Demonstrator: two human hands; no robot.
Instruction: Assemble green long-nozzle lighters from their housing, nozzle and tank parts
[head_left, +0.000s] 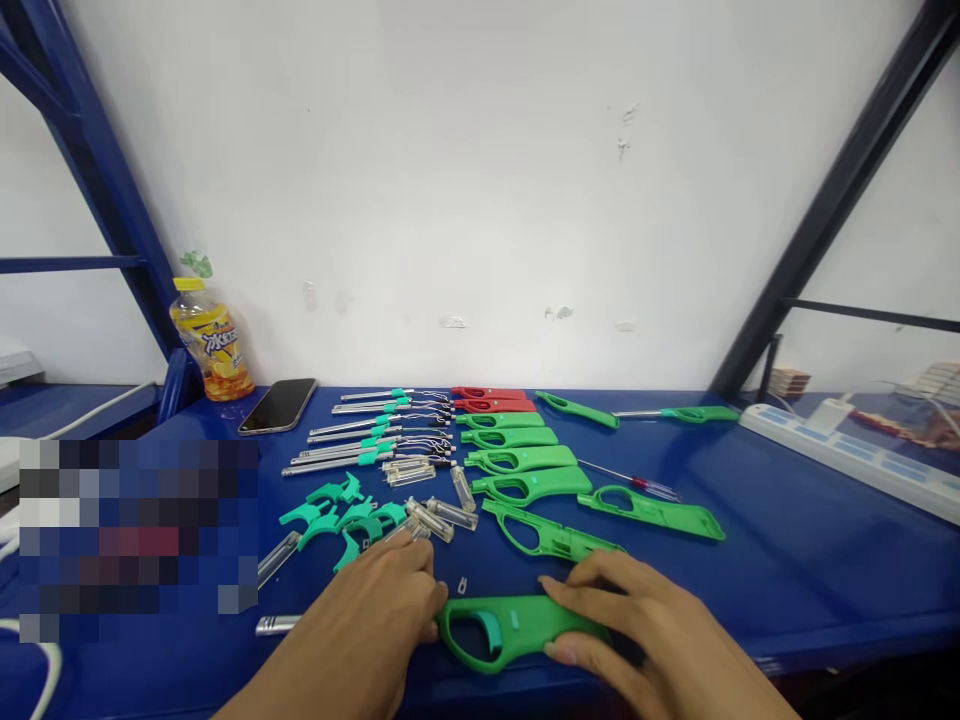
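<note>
A green lighter handle [510, 628] with a teal trigger lies at the front edge of the blue table [787, 540]. My right hand [637, 625] grips its right end, fingers curled over it. My left hand [375, 610] rests at the handle's left end, fingers bent down near a metal tube [276, 625] that pokes out to its left. What the left fingers hold is hidden. Just behind my hands lie teal triggers [337, 515] and clear plastic tubes [442, 515].
Rows of green handle shells [525, 462], two red ones [491, 400] and metal nozzle rods [360, 440] cover the table's middle. A phone [277, 405] and a juice bottle [206, 345] sit at the back left. A white power strip [847, 455] lies at right.
</note>
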